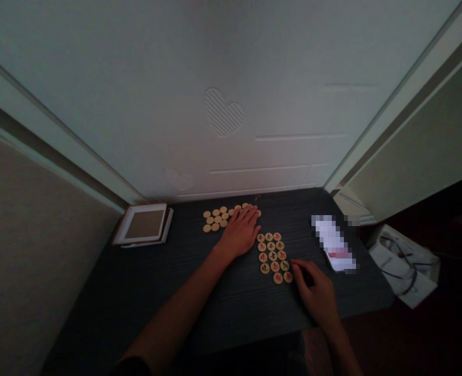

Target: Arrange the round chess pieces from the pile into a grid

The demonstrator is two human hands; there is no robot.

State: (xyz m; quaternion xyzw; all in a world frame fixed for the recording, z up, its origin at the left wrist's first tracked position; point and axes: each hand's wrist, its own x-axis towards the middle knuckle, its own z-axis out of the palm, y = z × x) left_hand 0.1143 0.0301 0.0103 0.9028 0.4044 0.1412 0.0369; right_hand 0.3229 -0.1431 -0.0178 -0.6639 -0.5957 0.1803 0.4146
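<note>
Round wooden Chinese chess pieces lie on the dark table in two groups. The far group of face-down pieces (216,220) shows blank tops, and my left hand (241,230) lies flat over its right part, fingers stretched out, hiding some of them. Nearer and to the right, face-up pieces (273,256) with red and black characters sit in rough columns. My right hand (316,292) rests at the right edge of this group, thumb and index finger bent towards each other beside the pieces. Whether a piece sits between those fingertips is not visible.
A phone (333,243) with a lit, blurred screen lies at the right. Stacked flat framed items (142,224) stand at the table's left back corner. A white panel with heart reliefs (225,112) rises behind the table (156,282). A white box with cables (405,263) is beyond the right edge.
</note>
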